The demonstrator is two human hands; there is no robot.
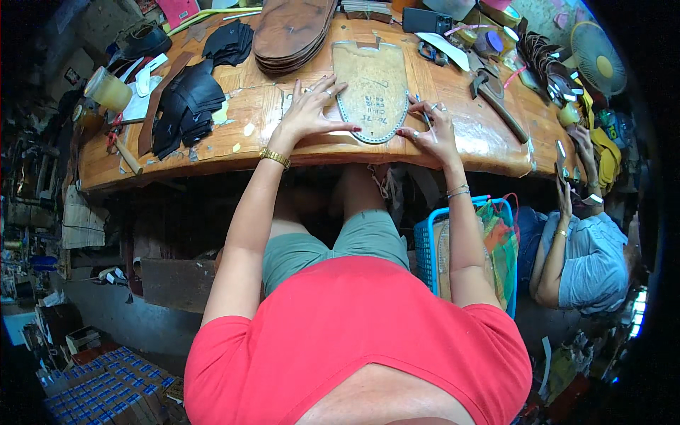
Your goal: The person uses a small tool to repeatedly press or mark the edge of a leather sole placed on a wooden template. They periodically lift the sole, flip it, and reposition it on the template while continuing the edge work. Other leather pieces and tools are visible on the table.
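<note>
A tan, flat pattern piece (375, 78) with a rounded near end, small marks along its rim and handwriting on it lies on the wooden table. My left hand (310, 110) is open at its left side, fingers spread and thumb pressing the rounded end. At the right edge, my right hand (435, 132) is closed, its thumb near the pattern's rim. A thin pen-like tool (427, 119) shows between its fingers; its exact kind is hard to make out.
Brown leather pieces (294, 32) are stacked behind the pattern, with black pieces (188, 103) at left. A hammer (499, 106) lies at right, near jars (489, 42) and a fan (598, 60). Beside my right arm stands a blue basket (423, 244). A co-worker (591, 262) sits at far right.
</note>
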